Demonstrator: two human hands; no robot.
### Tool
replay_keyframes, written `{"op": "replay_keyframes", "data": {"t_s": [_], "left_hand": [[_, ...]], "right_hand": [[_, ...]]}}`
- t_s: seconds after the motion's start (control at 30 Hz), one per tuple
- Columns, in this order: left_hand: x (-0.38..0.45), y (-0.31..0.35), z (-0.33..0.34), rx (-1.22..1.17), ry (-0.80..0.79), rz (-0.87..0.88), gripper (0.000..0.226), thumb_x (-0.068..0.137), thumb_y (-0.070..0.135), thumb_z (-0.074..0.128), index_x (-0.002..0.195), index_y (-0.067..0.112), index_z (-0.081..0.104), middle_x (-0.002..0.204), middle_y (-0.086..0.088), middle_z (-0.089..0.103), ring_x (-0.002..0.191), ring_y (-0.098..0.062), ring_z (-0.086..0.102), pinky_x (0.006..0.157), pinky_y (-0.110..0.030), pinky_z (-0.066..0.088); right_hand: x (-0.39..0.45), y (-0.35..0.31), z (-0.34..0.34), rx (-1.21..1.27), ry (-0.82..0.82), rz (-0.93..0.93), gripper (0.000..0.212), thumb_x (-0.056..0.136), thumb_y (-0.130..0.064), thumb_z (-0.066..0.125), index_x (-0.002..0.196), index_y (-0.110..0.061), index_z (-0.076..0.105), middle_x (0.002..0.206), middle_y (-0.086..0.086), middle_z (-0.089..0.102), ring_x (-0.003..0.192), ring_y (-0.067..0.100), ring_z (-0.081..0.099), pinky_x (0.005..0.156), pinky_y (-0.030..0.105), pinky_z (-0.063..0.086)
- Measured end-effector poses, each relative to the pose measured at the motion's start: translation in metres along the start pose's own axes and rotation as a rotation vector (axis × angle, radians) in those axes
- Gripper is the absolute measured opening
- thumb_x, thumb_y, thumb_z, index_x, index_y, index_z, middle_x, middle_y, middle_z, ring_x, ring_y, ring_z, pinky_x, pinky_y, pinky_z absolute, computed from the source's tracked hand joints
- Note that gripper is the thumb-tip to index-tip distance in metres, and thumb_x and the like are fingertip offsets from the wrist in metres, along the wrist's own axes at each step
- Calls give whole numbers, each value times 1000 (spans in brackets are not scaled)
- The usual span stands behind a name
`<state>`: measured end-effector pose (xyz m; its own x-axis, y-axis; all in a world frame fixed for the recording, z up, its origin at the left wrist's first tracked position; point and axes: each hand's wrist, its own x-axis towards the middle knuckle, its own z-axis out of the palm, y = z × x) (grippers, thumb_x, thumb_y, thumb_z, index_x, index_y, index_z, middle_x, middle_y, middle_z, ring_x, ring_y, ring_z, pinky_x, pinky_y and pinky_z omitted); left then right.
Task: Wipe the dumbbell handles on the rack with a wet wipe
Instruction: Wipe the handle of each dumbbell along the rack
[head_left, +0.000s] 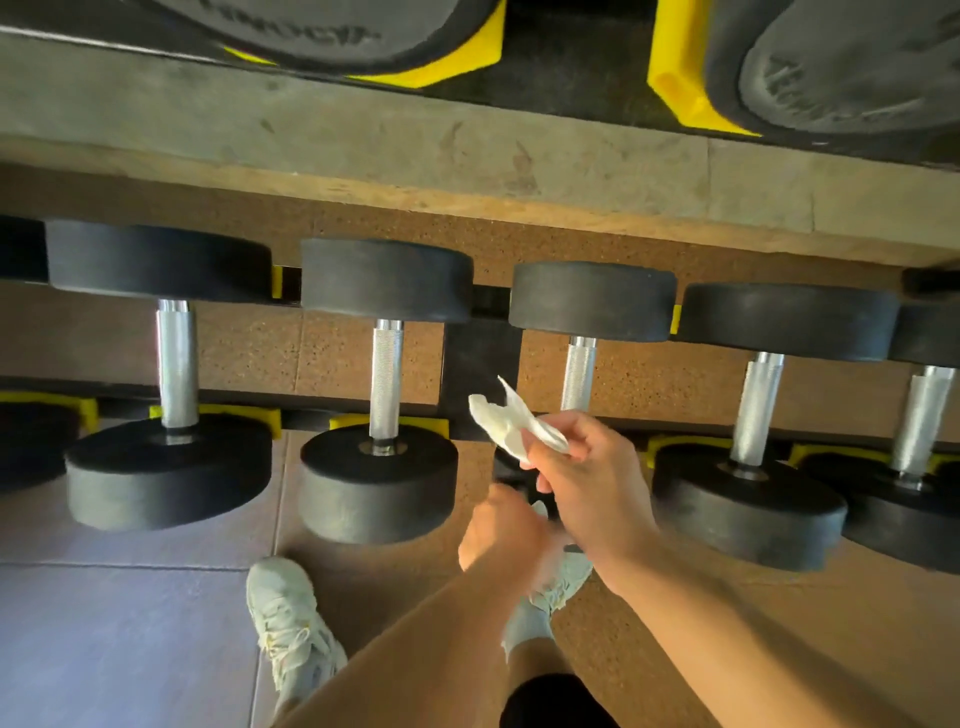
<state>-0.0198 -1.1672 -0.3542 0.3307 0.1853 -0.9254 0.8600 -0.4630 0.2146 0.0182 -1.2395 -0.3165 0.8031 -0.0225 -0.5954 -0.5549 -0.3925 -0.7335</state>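
Several black dumbbells with knurled silver handles lie across the rack (480, 353) on yellow saddles. My right hand (582, 467) pinches a crumpled white wet wipe (511, 423) in front of the third dumbbell's handle (579, 371), whose near head is hidden behind my hands. The wipe is just left of that handle and does not touch it. My left hand (501, 530) is blurred below my right hand, its fingers curled; whether it holds anything is unclear. The second handle (387, 379) stands to the left, the fourth handle (756, 410) to the right.
A higher rack tier with bigger dumbbells (852, 67) on yellow saddles (675, 78) runs along the top. Below are my two pale sneakers (291, 618) on a brown speckled floor (649, 649) and grey tiles at left.
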Motion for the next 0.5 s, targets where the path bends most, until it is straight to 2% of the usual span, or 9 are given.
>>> {"op": "replay_keyframes", "data": {"t_s": [0.07, 0.13, 0.2, 0.23, 0.3, 0.33, 0.4, 0.47, 0.5], "left_hand": [[-7, -25, -26, -216, -134, 116, 48, 77, 30, 79, 121, 21, 63, 106, 2, 68, 88, -12, 65, 66, -19, 54], [-20, -56, -59, -419, -230, 156, 57, 72, 34, 88, 122, 36, 61, 109, 12, 65, 88, -2, 61, 61, -8, 47], [-26, -88, -93, -519, -215, 173, 73, 57, 52, 92, 122, 46, 60, 106, 15, 65, 90, -11, 64, 71, -19, 54], [-25, -104, -109, -584, -203, 165, 79, 49, 61, 92, 120, 46, 62, 94, 15, 65, 80, -17, 63, 68, -28, 55], [-22, -130, -143, -781, -197, 163, 84, 43, 70, 89, 118, 39, 66, 67, 13, 57, 58, -12, 47, 53, -25, 40], [-22, -140, -160, -854, -191, 169, 85, 45, 71, 89, 117, 32, 68, 62, 11, 54, 57, -10, 40, 52, -23, 34], [-21, -153, -190, -911, -177, 229, 88, 44, 77, 87, 111, 22, 68, 63, 3, 50, 60, -9, 37, 56, -25, 40], [-20, -160, -213, -860, -109, 261, 85, 47, 79, 80, 112, 25, 70, 73, -6, 52, 65, -8, 45, 78, -39, 56], [-18, -163, -221, -831, -72, 258, 76, 52, 75, 78, 112, 29, 71, 75, -2, 57, 67, -7, 50, 82, -41, 55]], "right_hand": [[-8, -6, 23, -16, 51, -17, 7, 89, -35, 70, 93, -30, 69, 74, -16, 68, 71, -3, 63, 57, 10, 45], [-18, -11, 49, -24, 59, -25, 10, 88, -39, 70, 92, -31, 68, 78, -14, 69, 75, 1, 65, 61, 15, 48], [-28, -20, 78, -29, 54, -27, 10, 88, -41, 69, 92, -32, 68, 81, -18, 70, 77, -1, 65, 63, 21, 52], [-34, -24, 93, -35, 49, -39, 10, 88, -42, 69, 92, -33, 68, 82, -21, 69, 78, -3, 64, 62, 21, 53], [-45, -32, 124, -35, 29, -82, 10, 88, -41, 69, 91, -32, 69, 83, -22, 70, 77, -4, 65, 59, 18, 52], [-50, -35, 138, -7, 17, -88, 10, 87, -40, 71, 91, -30, 71, 83, -20, 71, 77, -2, 66, 58, 16, 50], [-59, -42, 166, 65, -20, -56, 12, 86, -39, 73, 92, -29, 72, 84, -16, 72, 79, 1, 66, 62, 16, 51], [-68, -48, 188, 80, -38, 3, 17, 84, -48, 70, 95, -34, 70, 87, -21, 71, 84, -1, 66, 66, 15, 52], [-71, -51, 198, 99, -31, 39, 21, 84, -51, 68, 98, -36, 69, 88, -23, 71, 87, -2, 66, 67, 14, 52]]}}
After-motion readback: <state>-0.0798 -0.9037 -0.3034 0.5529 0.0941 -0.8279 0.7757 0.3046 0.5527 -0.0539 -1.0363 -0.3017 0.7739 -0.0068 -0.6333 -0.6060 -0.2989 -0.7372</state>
